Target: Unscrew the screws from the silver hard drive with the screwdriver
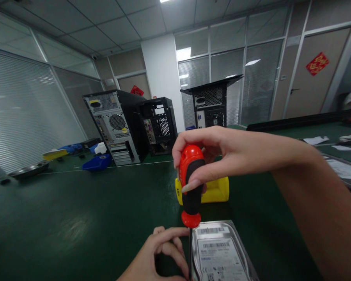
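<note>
My right hand (204, 160) is wrapped around the red and black handle of a screwdriver (193, 195), which stands upright with its shaft pointing down. The shaft runs along the left edge of a silver hard drive (219, 249) lying label up on the table; its tip is hard to make out at the bottom of the view. My left hand (166, 249) is curled at the drive's left side, fingertips against the edge and close to the shaft. Just beyond the drive, partly behind my right hand, sits a yellow bin (218, 191).
Computer cases stand at the back: a large tower (117, 121), an opened black case (160, 125) and another case (210, 103). A blue bin (97, 162) and a metal tray (29, 170) are on the left. Another drive (346, 169) lies at right on the green table (76, 210).
</note>
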Demonstrator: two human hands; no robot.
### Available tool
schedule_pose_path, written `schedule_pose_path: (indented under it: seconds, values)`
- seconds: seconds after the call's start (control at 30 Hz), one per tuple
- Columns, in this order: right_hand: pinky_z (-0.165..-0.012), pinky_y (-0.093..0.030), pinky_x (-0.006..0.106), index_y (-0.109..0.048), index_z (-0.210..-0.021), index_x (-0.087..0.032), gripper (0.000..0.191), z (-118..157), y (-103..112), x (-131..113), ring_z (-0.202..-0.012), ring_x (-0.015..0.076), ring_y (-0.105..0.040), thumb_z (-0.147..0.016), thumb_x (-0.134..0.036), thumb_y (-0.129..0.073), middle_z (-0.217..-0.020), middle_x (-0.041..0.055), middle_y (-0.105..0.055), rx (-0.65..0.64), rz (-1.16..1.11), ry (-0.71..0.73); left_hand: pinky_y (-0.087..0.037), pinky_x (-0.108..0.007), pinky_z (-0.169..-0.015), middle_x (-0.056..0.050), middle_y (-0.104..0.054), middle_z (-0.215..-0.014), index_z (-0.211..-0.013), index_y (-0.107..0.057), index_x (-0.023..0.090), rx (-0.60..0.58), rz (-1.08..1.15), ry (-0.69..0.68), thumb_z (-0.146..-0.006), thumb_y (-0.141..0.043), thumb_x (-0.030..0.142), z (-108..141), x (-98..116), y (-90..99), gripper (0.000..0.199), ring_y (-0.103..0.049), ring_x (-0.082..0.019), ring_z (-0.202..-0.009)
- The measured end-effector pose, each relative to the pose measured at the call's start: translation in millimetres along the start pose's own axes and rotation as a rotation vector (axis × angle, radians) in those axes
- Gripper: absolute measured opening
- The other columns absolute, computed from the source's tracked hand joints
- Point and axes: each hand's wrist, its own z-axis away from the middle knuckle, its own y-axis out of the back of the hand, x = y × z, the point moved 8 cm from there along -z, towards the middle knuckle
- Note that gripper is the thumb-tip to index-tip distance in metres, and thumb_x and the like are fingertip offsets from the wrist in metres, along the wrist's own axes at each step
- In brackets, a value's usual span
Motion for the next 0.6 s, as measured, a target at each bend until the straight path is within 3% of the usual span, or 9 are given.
schedule_pose_path:
  seconds: [0.33,0.6]
  values:
    - [-0.070,-0.054,0.024,-0.060,-0.102,-0.018,0.028,-0.8,0.7,1.2,-0.086,0.0134,-0.067,-0.084,-0.033,-0.075,-0.095,-0.0021,-0.066,0.005,0.029,-0.006,-0.027,-0.041,-0.103,0.000,-0.079,-0.077,-0.128,-0.060,0.022,0.048,0.010,0.027,-0.067,-0.086,0.034,3.6,-1.8,1.4,0.068,-0.066,-0.025,-0.096]
    - [-0.072,-0.053,0.024,-0.060,-0.102,-0.017,0.028,-1.7,-0.3,0.3,-0.087,0.0131,-0.067,-0.084,-0.032,-0.075,-0.095,-0.0021,-0.066,-0.004,0.025,-0.004,-0.030,-0.041,-0.101,-0.001,-0.079,-0.075,-0.125,-0.062,0.020,0.011,-0.016,0.045,-0.067,-0.086,0.040,-2.1,-7.7,1.6,0.066,-0.065,-0.026,-0.098]
